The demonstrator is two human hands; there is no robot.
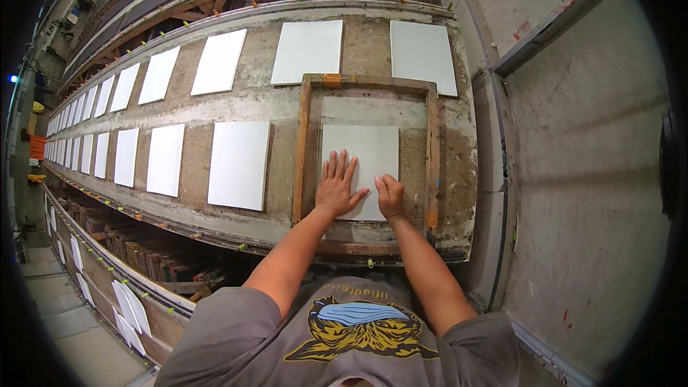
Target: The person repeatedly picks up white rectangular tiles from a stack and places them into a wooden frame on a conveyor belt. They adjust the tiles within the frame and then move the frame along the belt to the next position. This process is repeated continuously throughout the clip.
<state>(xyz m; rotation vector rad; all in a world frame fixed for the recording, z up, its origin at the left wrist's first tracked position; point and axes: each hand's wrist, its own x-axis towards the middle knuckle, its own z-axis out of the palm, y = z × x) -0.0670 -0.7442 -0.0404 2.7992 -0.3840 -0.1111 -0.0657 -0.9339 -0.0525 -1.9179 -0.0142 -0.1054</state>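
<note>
A wooden frame lies on the long table, with what looks like fine see-through mesh stretched across it. Under the mesh a white rectangular sheet shows slightly greyed. My left hand rests flat inside the frame, fingers spread, over the sheet's left part. Close to its thumb, my right hand is closed with the fingers curled in, over the sheet's right edge. Whatever those fingers may hold is hidden. Orange tape marks the frame's far bar.
Two rows of white sheets run leftward along the stained table. One sheet lies just beyond the frame. Small clips line the table edges. A concrete wall stands at the right; another table with sheets is at lower left.
</note>
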